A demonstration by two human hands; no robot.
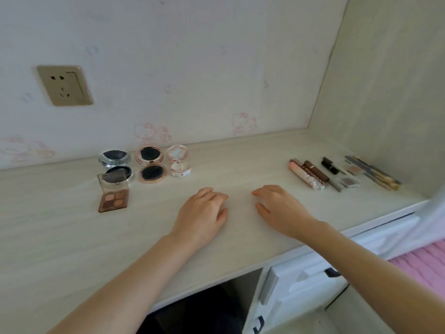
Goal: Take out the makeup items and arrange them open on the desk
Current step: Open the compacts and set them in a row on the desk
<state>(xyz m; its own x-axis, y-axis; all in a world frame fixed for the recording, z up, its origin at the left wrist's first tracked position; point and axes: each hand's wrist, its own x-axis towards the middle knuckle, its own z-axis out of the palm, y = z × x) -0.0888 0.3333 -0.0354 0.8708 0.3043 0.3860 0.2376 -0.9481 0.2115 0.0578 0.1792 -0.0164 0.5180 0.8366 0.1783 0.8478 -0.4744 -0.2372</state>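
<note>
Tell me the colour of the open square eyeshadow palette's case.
Brown, translucent case on the eyeshadow palette, with tan and brown pans; head view.

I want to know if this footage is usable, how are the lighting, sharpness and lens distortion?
Head view: soft, even light with faint shadows under the left hand and right hand; wide-angle bending curves the desk edge; the brushes and tubes at far right look smeared, and the open compacts show only dim glare.

Both bare forearms reach forward, palms down, on the bench [240, 165]. The left hand [204, 210] and right hand [280, 208] lie side by side, a gap between them, fingers loosely curled, thumbs turned inward, neither holding anything.
</note>
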